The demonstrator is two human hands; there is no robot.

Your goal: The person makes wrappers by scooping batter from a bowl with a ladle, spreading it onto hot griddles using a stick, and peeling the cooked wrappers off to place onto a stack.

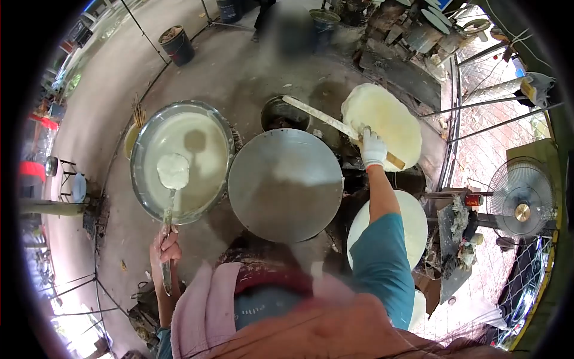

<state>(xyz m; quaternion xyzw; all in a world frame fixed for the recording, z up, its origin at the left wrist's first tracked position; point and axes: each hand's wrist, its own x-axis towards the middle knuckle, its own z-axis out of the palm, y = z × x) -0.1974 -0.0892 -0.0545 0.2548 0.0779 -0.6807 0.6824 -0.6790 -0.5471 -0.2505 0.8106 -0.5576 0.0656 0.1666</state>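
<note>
My left hand (168,246) is closed round the handle of a ladle (173,172), whose bowl is coated with pale batter over a wide metal basin (139,179) of batter. In a white glove, my right hand (373,148) grips a long flat wooden stick (320,115), which slants up to the left. That hand is at the lower left part of a large pale round sheet (388,119). Between the basin and the sheet lies a round grey griddle (286,185) with nothing on it.
A second pale round surface (415,227) is under my right forearm. Behind the griddle stands a dark pot (269,113). A fan (521,200) and wire fencing are at the right. Buckets (177,46) stand farther back, near stacked scrap wood.
</note>
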